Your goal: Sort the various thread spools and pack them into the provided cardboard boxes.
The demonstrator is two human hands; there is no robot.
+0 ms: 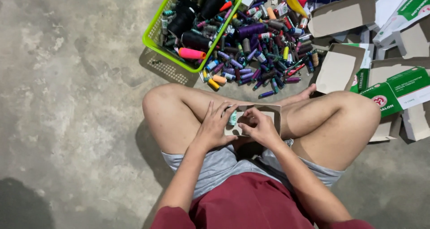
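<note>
I sit cross-legged on a concrete floor with a small open cardboard box (271, 113) resting between my legs. My left hand (214, 126) lies at the box's left edge, and its fingers pinch a small mint-green thread spool (233, 118). My right hand (260, 127) rests on the box with fingers curled over its inside; whether it grips anything is hidden. Both hands nearly touch over the box.
A heap of coloured thread spools (260, 54) lies on the floor ahead, spilling from a tilted lime-green plastic basket (154, 36). Several flat and folded green-and-white cardboard boxes (394, 92) are strewn at the right. Bare concrete (67, 99) spreads to the left.
</note>
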